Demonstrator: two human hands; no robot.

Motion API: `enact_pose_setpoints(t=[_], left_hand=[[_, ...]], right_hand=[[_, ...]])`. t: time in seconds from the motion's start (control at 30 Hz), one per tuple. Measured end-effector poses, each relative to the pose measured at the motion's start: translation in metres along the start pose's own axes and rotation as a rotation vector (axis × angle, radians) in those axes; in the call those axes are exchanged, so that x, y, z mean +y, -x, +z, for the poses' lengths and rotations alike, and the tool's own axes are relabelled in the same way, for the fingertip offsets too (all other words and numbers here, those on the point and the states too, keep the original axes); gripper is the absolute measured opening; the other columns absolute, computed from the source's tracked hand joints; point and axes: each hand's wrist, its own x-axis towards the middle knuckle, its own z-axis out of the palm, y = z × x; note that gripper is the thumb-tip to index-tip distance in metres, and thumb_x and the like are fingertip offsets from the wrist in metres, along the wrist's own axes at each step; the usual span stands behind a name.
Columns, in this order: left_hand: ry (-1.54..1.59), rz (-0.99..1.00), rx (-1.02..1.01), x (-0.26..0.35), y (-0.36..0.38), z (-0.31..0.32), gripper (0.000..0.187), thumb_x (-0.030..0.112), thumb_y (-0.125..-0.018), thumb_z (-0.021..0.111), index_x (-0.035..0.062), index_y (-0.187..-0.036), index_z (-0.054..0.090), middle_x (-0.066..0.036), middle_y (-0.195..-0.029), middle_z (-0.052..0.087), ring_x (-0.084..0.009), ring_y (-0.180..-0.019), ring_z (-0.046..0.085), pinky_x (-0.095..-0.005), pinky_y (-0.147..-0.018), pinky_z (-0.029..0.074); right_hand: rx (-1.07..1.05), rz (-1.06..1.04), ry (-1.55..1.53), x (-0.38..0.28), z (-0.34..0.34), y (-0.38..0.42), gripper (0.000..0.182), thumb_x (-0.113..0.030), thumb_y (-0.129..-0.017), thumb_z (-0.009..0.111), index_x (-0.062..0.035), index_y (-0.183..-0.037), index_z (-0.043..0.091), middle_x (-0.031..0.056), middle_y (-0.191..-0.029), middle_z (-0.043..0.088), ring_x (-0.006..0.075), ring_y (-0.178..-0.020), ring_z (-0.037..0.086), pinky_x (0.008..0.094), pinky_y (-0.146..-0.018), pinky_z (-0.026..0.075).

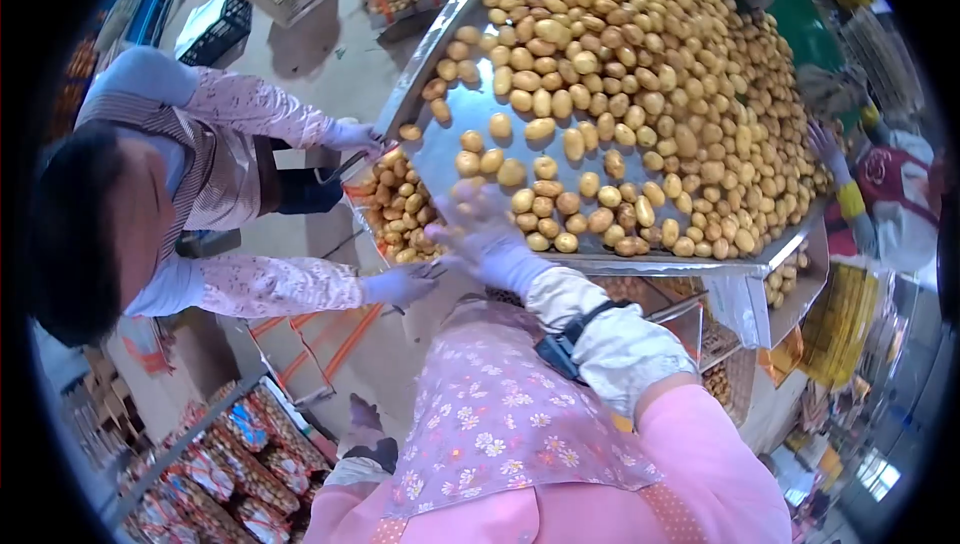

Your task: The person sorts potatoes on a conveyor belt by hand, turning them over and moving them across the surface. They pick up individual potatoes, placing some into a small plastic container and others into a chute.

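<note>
My right hand (485,239), in a pale lavender glove, is over the near corner of a metal sorting table (455,129). Its fingers are spread and slightly blurred, beside the closest potatoes (545,189), and nothing shows in its grip. Low on the left, near my apron, hangs my left hand (366,429) in a darker, greyish glove. Its fingers look apart, with nothing visible in them. Potatoes lie heaped across the table, thinning toward the left corner. Just below that corner, more potatoes (395,204) fill a container.
A co-worker (150,184) on the left has gloved hands around that container. Another person's gloved hand (826,149) touches the heap's right side. Bagged potatoes (225,464) stand lower left. A cardboard box (745,299) is under the table's right corner, with yellow crates (840,324) beyond.
</note>
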Motion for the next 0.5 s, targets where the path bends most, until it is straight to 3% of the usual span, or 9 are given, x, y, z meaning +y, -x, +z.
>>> enact_pose_setpoints(t=[0.07, 0.1, 0.2, 0.27, 0.4, 0.5], left_hand=[[0.122, -0.083, 0.023, 0.003, -0.006, -0.019, 0.071, 0.07, -0.096, 0.04, 0.0349, -0.158, 0.034, -0.005, -0.16, 0.038, -0.0299, -0.141, 0.04, -0.0503, -0.107, 0.04], [0.288, -0.11, -0.031, 0.013, -0.008, -0.018, 0.076, 0.083, -0.088, 0.035, 0.0526, -0.156, 0.023, 0.003, -0.162, 0.031, -0.0333, -0.141, 0.033, -0.0582, -0.104, 0.035], [0.48, -0.257, -0.028, 0.027, -0.059, -0.065, 0.077, 0.085, -0.087, 0.034, 0.0521, -0.156, 0.024, 0.003, -0.159, 0.034, -0.0327, -0.133, 0.038, -0.0553, -0.1, 0.037], [0.673, -0.167, 0.067, 0.042, -0.063, -0.052, 0.078, 0.077, -0.087, 0.049, 0.0403, -0.155, 0.037, 0.003, -0.15, 0.049, -0.0254, -0.124, 0.049, -0.0486, -0.095, 0.045], [0.2, 0.082, 0.091, 0.039, -0.116, -0.093, 0.058, 0.059, -0.085, 0.058, 0.0314, -0.136, 0.052, 0.004, -0.126, 0.058, -0.0203, -0.107, 0.056, -0.0423, -0.085, 0.048], [-0.329, 0.318, 0.135, 0.048, -0.108, -0.093, 0.043, 0.046, -0.083, 0.064, 0.0247, -0.121, 0.063, 0.005, -0.108, 0.064, -0.0166, -0.094, 0.061, -0.0375, -0.077, 0.051]], right_hand=[[-0.334, -0.054, -0.046, -0.019, 0.002, -0.017, 0.05, -0.053, -0.097, 0.054, -0.0277, -0.139, 0.063, 0.0083, -0.161, 0.04, 0.0365, -0.155, 0.022, 0.0599, -0.125, 0.006], [-0.342, -0.066, -0.046, -0.022, 0.002, -0.021, 0.05, -0.053, -0.097, 0.054, -0.0277, -0.139, 0.063, 0.0083, -0.161, 0.04, 0.0365, -0.155, 0.022, 0.0599, -0.125, 0.006], [-0.543, 0.063, 0.063, -0.023, -0.001, -0.024, 0.046, -0.048, -0.1, 0.049, -0.0231, -0.134, 0.067, 0.0061, -0.158, 0.046, 0.0314, -0.155, 0.027, 0.0587, -0.126, 0.005], [-0.608, 0.094, 0.137, -0.025, -0.001, -0.026, 0.043, -0.044, -0.101, 0.047, -0.0203, -0.128, 0.071, 0.0042, -0.155, 0.051, 0.0274, -0.155, 0.027, 0.0572, -0.126, 0.006], [-0.633, 0.107, 0.193, -0.029, -0.003, -0.03, 0.045, -0.045, -0.101, 0.045, -0.021, -0.127, 0.071, 0.0031, -0.155, 0.052, 0.0261, -0.155, 0.027, 0.0558, -0.127, 0.006], [-0.534, 0.107, 0.205, -0.024, 0.013, -0.022, 0.05, -0.045, -0.101, 0.042, -0.0142, -0.13, 0.068, 0.0036, -0.153, 0.053, 0.0232, -0.154, 0.029, 0.0542, -0.127, 0.008]])
